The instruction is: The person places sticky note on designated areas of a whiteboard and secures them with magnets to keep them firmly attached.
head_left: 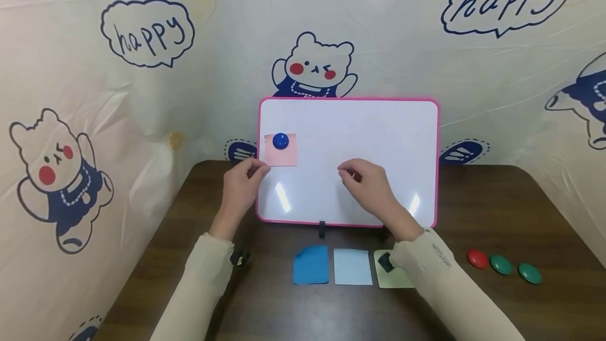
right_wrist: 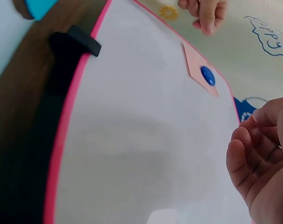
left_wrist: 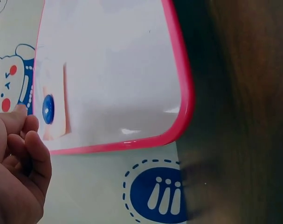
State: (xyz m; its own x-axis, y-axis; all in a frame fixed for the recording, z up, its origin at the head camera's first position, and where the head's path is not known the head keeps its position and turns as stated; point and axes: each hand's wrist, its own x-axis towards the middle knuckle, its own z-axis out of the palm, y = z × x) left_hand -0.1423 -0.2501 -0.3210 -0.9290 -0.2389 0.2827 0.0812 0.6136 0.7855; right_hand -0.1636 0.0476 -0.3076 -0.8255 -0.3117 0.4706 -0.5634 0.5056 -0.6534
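A whiteboard (head_left: 350, 120) with a pink frame stands upright on the table. On its left part a pink sticky note (head_left: 288, 158) sits under a round blue magnet (head_left: 281, 141). My left hand (head_left: 241, 186) is at the board's left edge, just below the note's lower left corner, its fingers loosely bent around nothing. In front of the board's middle is my right hand (head_left: 369, 183), also loosely curled with nothing in it. The left wrist view shows the bent fingers (left_wrist: 38, 156) beside the blue magnet (left_wrist: 48, 109).
On the table before the board lie a blue note (head_left: 311, 266), a pale blue note (head_left: 353, 267) and a green note (head_left: 393, 275), partly under the right sleeve. To the right are a red magnet (head_left: 477, 259) and two green magnets (head_left: 501, 264). Black clips (head_left: 322, 229) hold the board's bottom edge.
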